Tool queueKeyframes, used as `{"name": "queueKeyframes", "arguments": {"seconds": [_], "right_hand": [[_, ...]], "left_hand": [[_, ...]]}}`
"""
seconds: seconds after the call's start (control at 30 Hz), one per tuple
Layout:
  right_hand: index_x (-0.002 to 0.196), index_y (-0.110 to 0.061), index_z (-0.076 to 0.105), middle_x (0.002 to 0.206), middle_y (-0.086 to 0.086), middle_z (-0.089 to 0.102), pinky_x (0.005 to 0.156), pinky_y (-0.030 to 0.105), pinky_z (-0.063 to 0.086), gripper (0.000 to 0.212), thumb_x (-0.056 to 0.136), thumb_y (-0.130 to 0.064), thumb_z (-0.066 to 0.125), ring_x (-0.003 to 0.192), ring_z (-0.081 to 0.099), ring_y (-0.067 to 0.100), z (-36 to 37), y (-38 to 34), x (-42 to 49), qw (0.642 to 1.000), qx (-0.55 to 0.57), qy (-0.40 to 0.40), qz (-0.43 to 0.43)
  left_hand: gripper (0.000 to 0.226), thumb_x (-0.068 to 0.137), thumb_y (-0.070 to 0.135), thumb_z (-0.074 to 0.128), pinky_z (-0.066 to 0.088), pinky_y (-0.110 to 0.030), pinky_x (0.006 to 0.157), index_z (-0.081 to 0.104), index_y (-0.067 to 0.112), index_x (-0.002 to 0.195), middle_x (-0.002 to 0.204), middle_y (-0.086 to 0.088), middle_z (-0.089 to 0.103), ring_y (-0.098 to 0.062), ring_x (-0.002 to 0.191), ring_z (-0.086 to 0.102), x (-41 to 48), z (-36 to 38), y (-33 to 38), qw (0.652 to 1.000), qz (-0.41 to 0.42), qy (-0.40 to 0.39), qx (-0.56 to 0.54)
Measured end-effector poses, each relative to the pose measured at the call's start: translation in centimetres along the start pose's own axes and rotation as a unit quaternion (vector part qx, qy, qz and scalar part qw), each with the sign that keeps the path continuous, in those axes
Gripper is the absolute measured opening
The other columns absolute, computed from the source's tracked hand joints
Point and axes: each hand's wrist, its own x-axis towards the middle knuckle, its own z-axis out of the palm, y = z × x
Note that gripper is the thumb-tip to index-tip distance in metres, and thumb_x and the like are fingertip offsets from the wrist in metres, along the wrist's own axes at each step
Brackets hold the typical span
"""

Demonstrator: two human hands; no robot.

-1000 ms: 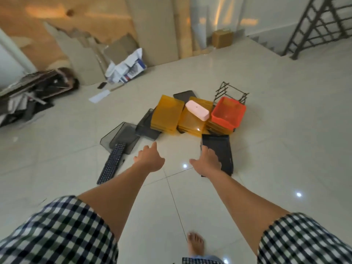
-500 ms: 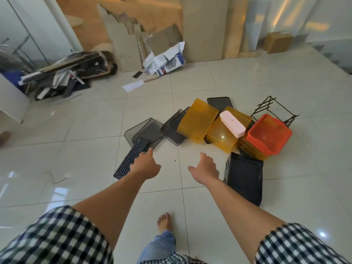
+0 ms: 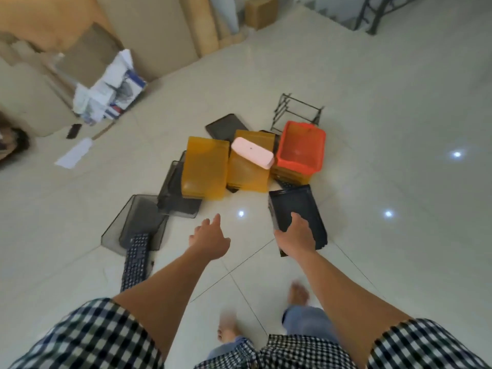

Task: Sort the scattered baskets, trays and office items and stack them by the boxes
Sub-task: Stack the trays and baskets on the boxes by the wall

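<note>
A heap of office items lies on the tiled floor ahead. Two stacks of yellow trays (image 3: pixel 205 169) sit in its middle, a pink case (image 3: pixel 253 152) resting on the right-hand stack. An orange basket (image 3: pixel 300 147) stands on more yellow trays. A black tray (image 3: pixel 306 209) lies nearest me. Grey mesh trays (image 3: pixel 138 222) and a black keyboard (image 3: pixel 135 262) lie to the left. My left hand (image 3: pixel 210 239) hovers empty over bare tile, fingers relaxed. My right hand (image 3: pixel 295 238) reaches over the black tray's near left corner; whether it touches is unclear.
A black wire rack (image 3: pixel 298 110) stands behind the orange basket, and a dark flat tray (image 3: pixel 226 126) lies behind the yellow ones. Cardboard sheets (image 3: pixel 149 35) and a cardboard box (image 3: pixel 261 12) line the far wall. Loose papers (image 3: pixel 109 89) lie at the left. My bare feet are below.
The view swung back to the right and closer to the heap. Both hands have moved forward; the right one is now over the black tray's corner.
</note>
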Motion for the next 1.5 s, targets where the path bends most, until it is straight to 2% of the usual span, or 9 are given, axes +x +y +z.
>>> {"name": "queueKeyframes", "arguments": {"seconds": [0.2, 0.67, 0.87, 1.0, 1.13, 1.27, 1.33, 1.43, 1.5], "right_hand": [[0.158, -0.016, 0.024, 0.159, 0.009, 0.033, 0.112, 0.051, 0.041, 0.078, 0.095, -0.035, 0.066, 0.142, 0.04, 0.031, -5.1, 5.6, 6.8, 0.995, 0.058, 0.014, 0.074], [0.15, -0.017, 0.034, 0.148, 0.01, 0.044, 0.102, 0.043, 0.047, 0.067, 0.096, -0.038, 0.065, 0.13, 0.05, 0.031, -13.0, 14.4, 20.1, 0.99, -0.006, -0.047, 0.129], [0.151, -0.011, 0.032, 0.148, 0.017, 0.044, 0.102, 0.045, 0.047, 0.069, 0.096, -0.036, 0.065, 0.129, 0.052, 0.037, -7.6, 18.4, 28.1, 0.98, -0.005, -0.076, 0.186], [0.149, -0.011, 0.034, 0.142, 0.017, 0.048, 0.095, 0.041, 0.049, 0.067, 0.094, -0.034, 0.066, 0.124, 0.055, 0.037, -1.6, 22.2, 34.5, 0.97, -0.013, -0.109, 0.216], [0.146, -0.011, 0.036, 0.139, 0.018, 0.049, 0.098, 0.042, 0.046, 0.068, 0.091, -0.036, 0.068, 0.127, 0.051, 0.039, 4.2, 25.9, 41.9, 0.966, -0.032, -0.12, 0.228], [0.152, -0.013, 0.026, 0.145, 0.019, 0.043, 0.103, 0.046, 0.045, 0.076, 0.093, -0.04, 0.067, 0.132, 0.047, 0.041, 9.0, 28.7, 49.2, 0.965, -0.037, -0.108, 0.236], [0.153, -0.014, 0.024, 0.147, 0.019, 0.043, 0.101, 0.044, 0.045, 0.076, 0.094, -0.039, 0.066, 0.131, 0.049, 0.041, 10.9, 29.9, 52.2, 0.965, -0.022, -0.09, 0.245], [0.146, -0.013, 0.038, 0.139, 0.016, 0.056, 0.089, 0.039, 0.046, 0.062, 0.096, -0.04, 0.063, 0.123, 0.056, 0.039, 13.0, 31.8, 55.3, 0.965, -0.001, -0.089, 0.246], [0.132, -0.014, 0.053, 0.126, 0.012, 0.064, 0.079, 0.032, 0.042, 0.045, 0.096, -0.04, 0.062, 0.113, 0.061, 0.036, 13.9, 33.0, 56.4, 0.969, -0.006, -0.089, 0.231]], "left_hand": [[0.081, 0.099, 0.04, 0.056, 0.035, -0.051, 0.114, 0.007, 0.023, 0.161, 0.163, -0.009, 0.022, -0.034, 0.144, 0.034, 5.8, 0.7, 10.8, 0.997, 0.06, -0.037, 0.027], [0.08, 0.099, 0.04, 0.057, 0.037, -0.051, 0.114, 0.009, 0.023, 0.161, 0.163, -0.011, 0.023, -0.036, 0.143, 0.036, 15.3, 5.2, 25.1, 0.993, 0.02, -0.112, -0.04], [0.078, 0.099, 0.039, 0.058, 0.047, -0.044, 0.107, 0.013, 0.024, 0.16, 0.159, -0.011, 0.034, -0.036, 0.133, 0.05, 23.4, 11.1, 23.9, 0.98, -0.022, -0.177, -0.093], [0.079, 0.098, 0.036, 0.059, 0.044, -0.043, 0.11, 0.013, 0.02, 0.161, 0.157, -0.011, 0.039, -0.034, 0.136, 0.047, 31.3, 17.7, 21.2, 0.97, -0.057, -0.216, -0.099], [0.076, 0.099, 0.036, 0.06, 0.04, -0.041, 0.113, 0.017, 0.02, 0.16, 0.16, -0.008, 0.036, -0.034, 0.142, 0.041, 38.8, 23.7, 18.8, 0.964, -0.099, -0.205, -0.134], [0.08, 0.098, 0.044, 0.059, 0.042, -0.034, 0.104, 0.015, 0.02, 0.16, 0.16, -0.007, 0.035, -0.033, 0.137, 0.046, 45.5, 28.7, 17.1, 0.96, -0.127, -0.176, -0.174], [0.083, 0.097, 0.049, 0.059, 0.039, -0.038, 0.107, 0.015, 0.018, 0.16, 0.16, -0.008, 0.034, -0.034, 0.141, 0.041, 48.3, 30.7, 16.7, 0.959, -0.137, -0.167, -0.185], [0.08, 0.097, 0.049, 0.059, 0.04, -0.042, 0.109, 0.019, 0.019, 0.159, 0.159, -0.007, 0.036, -0.035, 0.14, 0.041, 51.1, 33.4, 16.6, 0.95, -0.155, -0.171, -0.209], [0.071, 0.099, 0.044, 0.058, 0.049, -0.041, 0.101, 0.025, 0.021, 0.158, 0.152, -0.005, 0.045, -0.032, 0.127, 0.052, 52.2, 35.0, 16.6, 0.94, -0.168, -0.177, -0.237]]}}
